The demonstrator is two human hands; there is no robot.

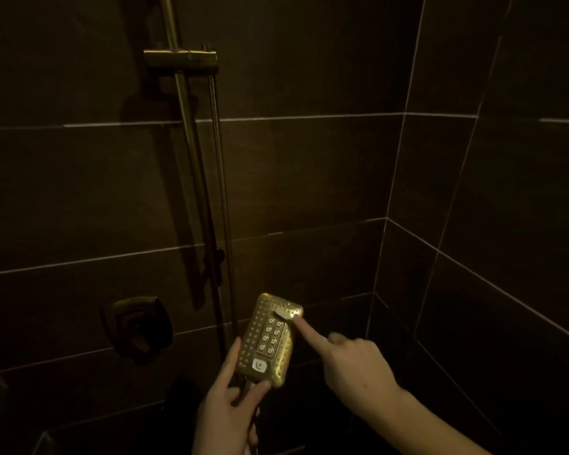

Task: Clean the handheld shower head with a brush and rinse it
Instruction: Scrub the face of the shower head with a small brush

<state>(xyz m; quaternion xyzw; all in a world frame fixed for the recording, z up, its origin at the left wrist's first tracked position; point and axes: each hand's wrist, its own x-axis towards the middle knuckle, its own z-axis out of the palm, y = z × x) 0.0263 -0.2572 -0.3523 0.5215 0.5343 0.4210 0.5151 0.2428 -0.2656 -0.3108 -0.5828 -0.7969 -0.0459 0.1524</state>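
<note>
The gold, rectangular handheld shower head (267, 343) faces me low in the middle, its nozzle plate wet and shiny. My left hand (230, 402) grips its handle from below, thumb on the lower edge. My right hand (352, 362) comes in from the right with the index finger stretched out and the other fingers curled. The fingertip presses a small pale brush head (281, 314) against the upper right corner of the nozzle plate. The brush's handle is hidden under the finger.
Dark tiled walls meet in a corner (385, 221) on the right. A brass slide rail (191, 152) with an empty holder bracket (181, 59) and a metal hose (222, 198) runs down the wall. A square mixer valve (138, 326) sits at lower left. The light is very dim.
</note>
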